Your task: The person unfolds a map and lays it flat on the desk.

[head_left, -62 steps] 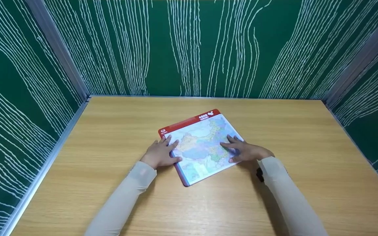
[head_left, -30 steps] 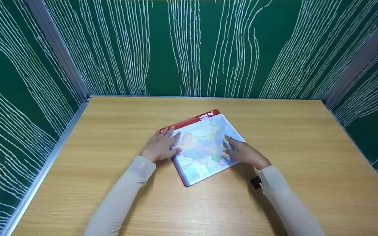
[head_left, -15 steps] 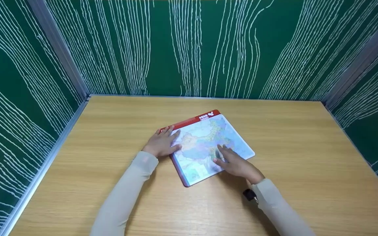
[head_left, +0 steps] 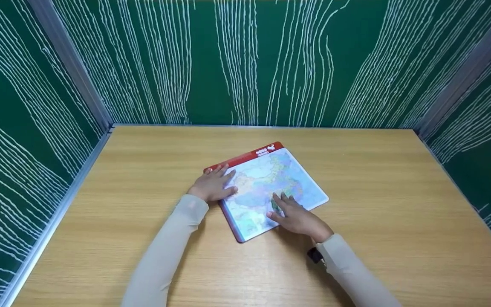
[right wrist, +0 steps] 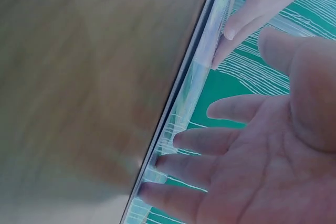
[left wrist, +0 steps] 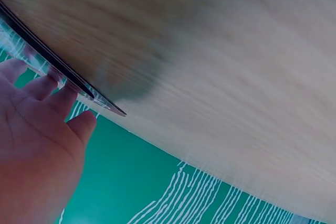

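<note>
A flat map board (head_left: 256, 183) with a red strip along its far edge lies turned at an angle on the table, printed with a pastel-coloured map. Over its left corner my left hand (head_left: 212, 186) rests with fingers spread, tips reaching the red strip. My right hand (head_left: 298, 218) is at the near right edge, fingers extended over the lower middle of the map. From the left wrist, the board (left wrist: 58, 69) appears nearly edge-on with fingertips at its surface. In the right wrist view, straight fingers (right wrist: 205, 142) point at the glossy face, with the left hand (right wrist: 268, 6) beyond.
The wooden table (head_left: 143, 153) runs back to green panels (head_left: 207, 64) with wavy white lines, set in metal frame posts (head_left: 73, 64) on the left and right. A small black device (head_left: 315, 255) sits at the right wrist.
My right hand has slid left and toward me across the map, uncovering the board's right corner. My left hand has shifted slightly up toward the red strip. The board stays in place.
</note>
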`<action>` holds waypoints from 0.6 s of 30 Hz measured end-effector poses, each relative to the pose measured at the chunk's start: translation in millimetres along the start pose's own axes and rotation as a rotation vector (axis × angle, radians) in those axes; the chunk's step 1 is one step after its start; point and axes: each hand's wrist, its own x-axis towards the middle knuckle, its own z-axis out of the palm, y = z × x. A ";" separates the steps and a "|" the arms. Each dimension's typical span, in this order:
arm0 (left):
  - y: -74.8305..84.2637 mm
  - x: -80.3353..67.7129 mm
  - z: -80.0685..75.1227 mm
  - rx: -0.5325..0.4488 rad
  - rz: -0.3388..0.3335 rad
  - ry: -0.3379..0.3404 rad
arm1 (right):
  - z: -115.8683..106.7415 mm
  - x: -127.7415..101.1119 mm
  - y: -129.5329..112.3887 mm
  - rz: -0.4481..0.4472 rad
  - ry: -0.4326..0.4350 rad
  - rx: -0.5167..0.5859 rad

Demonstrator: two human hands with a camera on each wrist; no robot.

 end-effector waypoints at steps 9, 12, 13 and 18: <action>-1.1 1.4 -2.1 -0.070 -0.026 -0.029 | 2.5 -0.6 -2.5 0.020 0.004 -0.023; -1.4 1.3 -3.2 -0.088 -0.022 -0.040 | 3.4 -0.4 -2.1 0.001 0.014 -0.041; -1.6 1.1 -3.4 -0.088 -0.021 -0.043 | 3.8 -0.1 -2.1 -0.004 0.016 -0.049; -3.6 -1.3 -3.3 -0.067 -0.023 -0.060 | 5.5 1.6 -2.3 -0.011 0.020 -0.082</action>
